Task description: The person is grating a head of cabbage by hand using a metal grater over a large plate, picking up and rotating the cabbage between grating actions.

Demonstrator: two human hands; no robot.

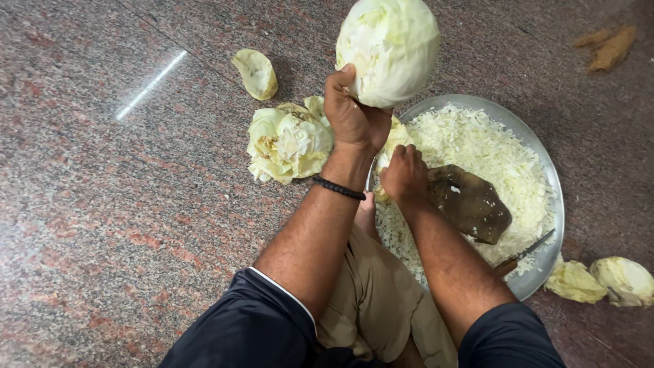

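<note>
Head view: left hand clamps the round pale-green cabbage head just above its fingers, while right hand, lower and right, closes on yellowish cabbage leaves above the shred-filled steel tray.

Dark navy short sleeves, khaki trousers, black braided wristband.

The right hand's fingers hide behind a cabbage piece.
</note>
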